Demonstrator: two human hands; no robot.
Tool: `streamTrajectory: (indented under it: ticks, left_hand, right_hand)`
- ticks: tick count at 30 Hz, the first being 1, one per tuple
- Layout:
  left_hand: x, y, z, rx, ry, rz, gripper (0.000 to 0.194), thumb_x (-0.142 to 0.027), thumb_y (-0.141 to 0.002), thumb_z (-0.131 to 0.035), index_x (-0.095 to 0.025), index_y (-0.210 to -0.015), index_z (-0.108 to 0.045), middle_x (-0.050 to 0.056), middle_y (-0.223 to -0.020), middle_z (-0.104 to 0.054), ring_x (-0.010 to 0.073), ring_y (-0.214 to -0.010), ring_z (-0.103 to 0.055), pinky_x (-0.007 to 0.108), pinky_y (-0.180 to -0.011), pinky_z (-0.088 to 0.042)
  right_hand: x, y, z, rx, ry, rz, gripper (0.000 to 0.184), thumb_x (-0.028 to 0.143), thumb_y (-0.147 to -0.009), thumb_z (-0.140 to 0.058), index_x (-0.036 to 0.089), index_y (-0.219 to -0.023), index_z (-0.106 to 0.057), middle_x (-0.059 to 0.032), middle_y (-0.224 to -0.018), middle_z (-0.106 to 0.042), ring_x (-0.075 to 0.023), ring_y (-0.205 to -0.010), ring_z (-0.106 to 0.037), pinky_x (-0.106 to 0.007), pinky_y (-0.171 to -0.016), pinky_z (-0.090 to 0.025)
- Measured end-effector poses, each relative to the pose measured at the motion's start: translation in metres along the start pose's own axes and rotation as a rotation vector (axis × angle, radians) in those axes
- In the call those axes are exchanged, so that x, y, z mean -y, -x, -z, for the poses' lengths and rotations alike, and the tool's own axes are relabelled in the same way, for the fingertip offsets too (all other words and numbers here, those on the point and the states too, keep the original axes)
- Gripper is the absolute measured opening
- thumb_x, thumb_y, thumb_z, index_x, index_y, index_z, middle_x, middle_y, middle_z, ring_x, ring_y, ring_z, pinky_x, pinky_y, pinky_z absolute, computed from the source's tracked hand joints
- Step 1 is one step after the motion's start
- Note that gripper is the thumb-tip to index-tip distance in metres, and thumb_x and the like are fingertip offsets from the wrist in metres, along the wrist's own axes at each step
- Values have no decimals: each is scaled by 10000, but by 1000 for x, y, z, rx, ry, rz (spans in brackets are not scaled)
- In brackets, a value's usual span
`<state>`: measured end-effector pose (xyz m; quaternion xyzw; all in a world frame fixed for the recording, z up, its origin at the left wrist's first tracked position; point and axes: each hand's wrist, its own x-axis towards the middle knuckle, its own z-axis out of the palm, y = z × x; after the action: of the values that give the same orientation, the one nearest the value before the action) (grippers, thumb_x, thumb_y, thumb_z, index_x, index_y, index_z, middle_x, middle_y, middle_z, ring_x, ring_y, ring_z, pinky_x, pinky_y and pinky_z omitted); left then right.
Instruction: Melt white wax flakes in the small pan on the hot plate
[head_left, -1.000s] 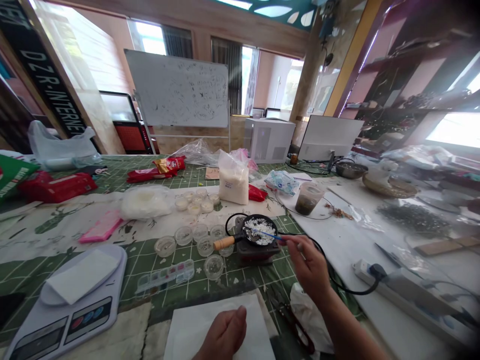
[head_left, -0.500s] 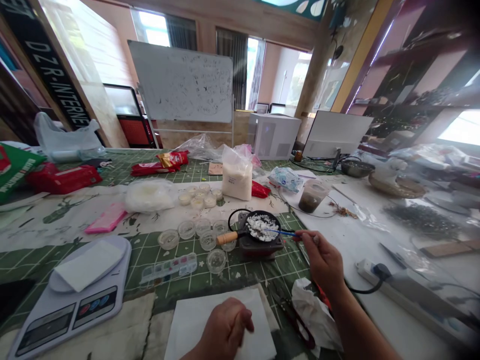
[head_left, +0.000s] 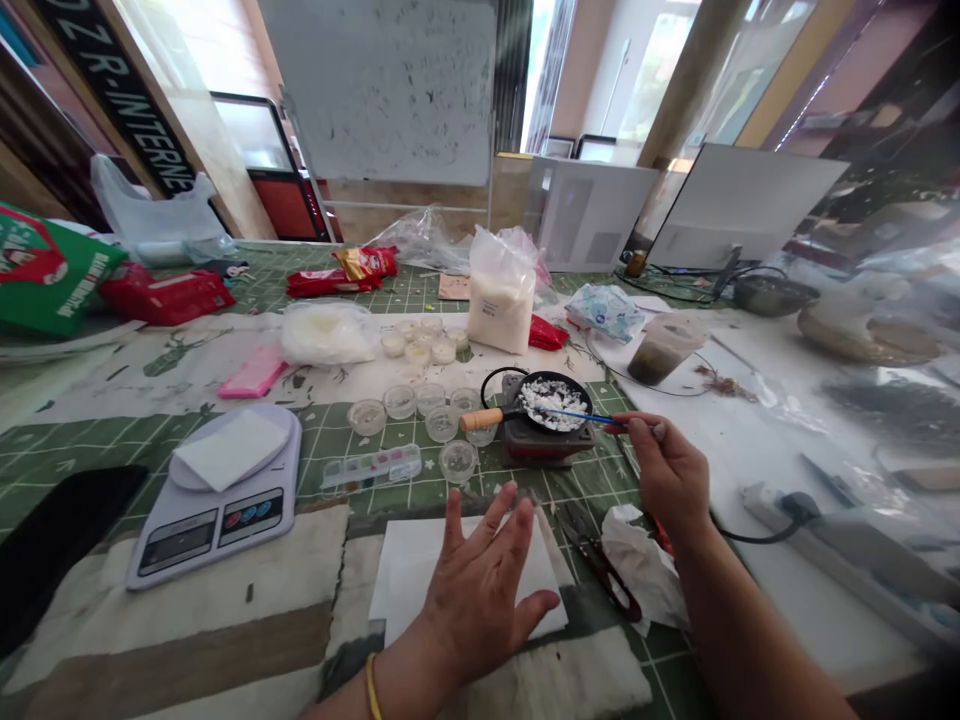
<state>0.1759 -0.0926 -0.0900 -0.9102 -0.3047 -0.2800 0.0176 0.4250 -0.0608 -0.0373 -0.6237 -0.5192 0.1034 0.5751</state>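
Pinching the blue stick [head_left: 592,417], the right hand [head_left: 679,480] could push white pieces [head_left: 544,400] off the pan [head_left: 577,384] by overreaching, left hand [head_left: 480,592] spread.

I have my left hand [head_left: 484,592] open at the lower middle of my view, back of the hand up, fingers fanned apart and pointing forward, thumb [head_left: 538,612] stretched out to the right. A thin yellow band [head_left: 371,686] circles that wrist, and the bottom edge cuts off the forearm. My right hand [head_left: 673,482] is farther forward, closed in a pinch between thumb and fingers, the knuckles bent. My bare right forearm [head_left: 754,610] slants in from the lower right. My two hands are well apart.
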Motion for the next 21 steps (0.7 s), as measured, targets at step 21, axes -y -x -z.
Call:
streamTrajectory:
  ticks: [21]
  left_hand:
    - [1, 2, -10, 61, -51, -224, 778, -745, -854, -398, -278, -1474, -352, 127, -1515, -355, 371, -1441, -130, 661, -1082, 92]
  right_hand:
    - [1, -5, 8, -149, 100, 46, 266, 413, -917, -532, 198, -959, -684, -53, -813, -735, -205, -785, -660, -350, -763, -492]
